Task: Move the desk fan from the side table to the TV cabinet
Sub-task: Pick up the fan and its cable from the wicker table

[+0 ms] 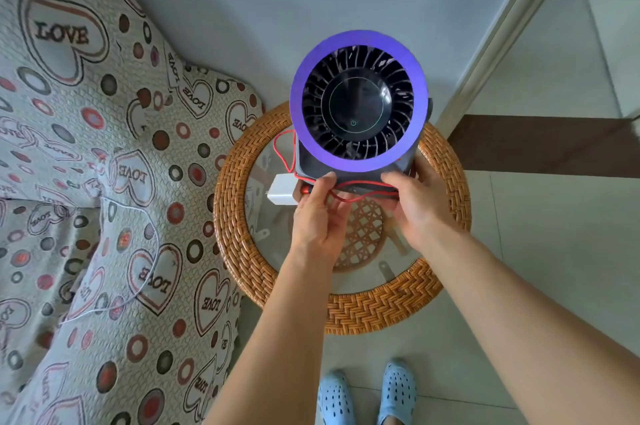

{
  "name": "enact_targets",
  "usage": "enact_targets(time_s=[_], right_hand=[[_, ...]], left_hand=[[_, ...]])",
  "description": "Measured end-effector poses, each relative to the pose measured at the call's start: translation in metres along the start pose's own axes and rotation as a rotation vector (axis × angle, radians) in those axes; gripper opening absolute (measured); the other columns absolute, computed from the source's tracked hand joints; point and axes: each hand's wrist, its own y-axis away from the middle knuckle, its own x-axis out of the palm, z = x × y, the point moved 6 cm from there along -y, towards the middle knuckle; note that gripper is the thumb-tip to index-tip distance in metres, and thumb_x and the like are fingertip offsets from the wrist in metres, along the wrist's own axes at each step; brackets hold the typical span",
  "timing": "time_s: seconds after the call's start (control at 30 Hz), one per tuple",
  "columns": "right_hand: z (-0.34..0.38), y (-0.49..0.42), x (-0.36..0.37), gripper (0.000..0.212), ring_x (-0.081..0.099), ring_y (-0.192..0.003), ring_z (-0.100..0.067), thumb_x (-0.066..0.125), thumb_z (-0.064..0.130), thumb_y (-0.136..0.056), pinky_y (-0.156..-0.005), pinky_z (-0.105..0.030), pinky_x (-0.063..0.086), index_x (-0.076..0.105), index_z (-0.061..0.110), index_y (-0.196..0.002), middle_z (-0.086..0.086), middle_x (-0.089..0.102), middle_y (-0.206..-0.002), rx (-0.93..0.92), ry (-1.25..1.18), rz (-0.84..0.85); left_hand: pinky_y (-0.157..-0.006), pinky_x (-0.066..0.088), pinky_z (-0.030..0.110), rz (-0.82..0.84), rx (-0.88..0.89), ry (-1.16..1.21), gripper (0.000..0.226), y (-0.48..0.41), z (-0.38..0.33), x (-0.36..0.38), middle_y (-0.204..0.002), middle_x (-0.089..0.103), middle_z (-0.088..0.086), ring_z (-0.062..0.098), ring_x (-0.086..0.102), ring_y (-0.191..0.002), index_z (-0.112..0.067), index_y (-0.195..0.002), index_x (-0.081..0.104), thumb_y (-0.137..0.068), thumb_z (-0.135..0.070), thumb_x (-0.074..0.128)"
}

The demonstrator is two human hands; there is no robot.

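Observation:
The desk fan (358, 102) has a purple ring around black blades and a dark grey base; its face tilts up toward the camera. It is over the far part of a round wicker side table (242, 251) with a glass top. My left hand (320, 213) grips the front left of the fan's base, and my right hand (419, 203) grips the front right. A red cable (282, 152) loops from the base and runs under my fingers to a white charger plug (284, 189) at the left. The TV cabinet is not in view.
A sofa (86, 147) with a heart-patterned cover stands directly left of the table, a thin white cable (145, 262) lying on it. A pale wall is behind, a white door frame (502, 29) at the right. Tiled floor and my blue slippers (367, 397) are below.

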Motion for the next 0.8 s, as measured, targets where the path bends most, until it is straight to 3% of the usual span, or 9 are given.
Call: enact_targets(time_s=[0.17, 0.33, 0.47, 0.63, 0.8], right_hand=[[0.029, 0.02, 0.013, 0.034, 0.075, -0.08, -0.028, 0.059, -0.008, -0.087, -0.064, -0.032, 0.059, 0.064, 0.013, -0.114, -0.014, 0.072, -0.101, 0.017, -0.087, 0.114], [0.07, 0.046, 0.025, 0.036, 0.072, -0.092, -0.034, 0.061, -0.007, -0.083, -0.074, -0.041, 0.06, 0.065, 0.01, -0.115, -0.017, 0.072, -0.105, -0.102, -0.026, 0.158], [0.109, 0.075, 0.039, 0.032, 0.073, -0.086, -0.031, 0.061, -0.007, -0.08, -0.065, -0.036, 0.059, 0.067, 0.011, -0.106, -0.012, 0.073, -0.097, -0.161, 0.005, 0.179], [0.15, 0.115, 0.053, 0.028, 0.072, -0.084, -0.033, 0.058, -0.01, -0.082, -0.068, -0.04, 0.061, 0.066, 0.01, -0.1, -0.013, 0.069, -0.091, -0.197, 0.011, 0.191], [0.183, 0.159, 0.066, 0.032, 0.068, -0.097, -0.043, 0.058, -0.011, -0.083, -0.081, -0.05, 0.059, 0.062, 0.0, -0.113, -0.023, 0.064, -0.101, -0.233, -0.015, 0.213]], left_hand=[[-0.051, 0.058, 0.027, 0.042, 0.041, -0.004, 0.012, 0.029, -0.026, 0.023, -0.081, 0.074, 0.011, 0.019, 0.072, -0.065, -0.005, -0.093, 0.066, -0.088, 0.004, 0.061], [-0.055, 0.061, 0.032, 0.083, 0.069, 0.07, 0.02, 0.067, -0.043, 0.046, -0.084, 0.071, 0.012, 0.018, 0.07, -0.062, -0.001, -0.108, 0.059, -0.089, 0.005, 0.058], [-0.052, 0.059, 0.028, 0.112, 0.119, 0.114, 0.025, 0.103, -0.063, 0.067, -0.075, 0.072, 0.01, 0.017, 0.07, -0.06, -0.003, -0.114, 0.054, -0.091, 0.006, 0.055], [-0.053, 0.059, 0.027, 0.132, 0.173, 0.131, 0.029, 0.148, -0.085, 0.089, -0.073, 0.071, 0.008, 0.015, 0.07, -0.059, -0.007, -0.117, 0.05, -0.091, 0.006, 0.055], [-0.053, 0.058, 0.028, 0.168, 0.222, 0.11, 0.03, 0.195, -0.114, 0.105, -0.078, 0.071, 0.01, 0.018, 0.072, -0.063, -0.007, -0.117, 0.051, -0.09, 0.006, 0.057]])
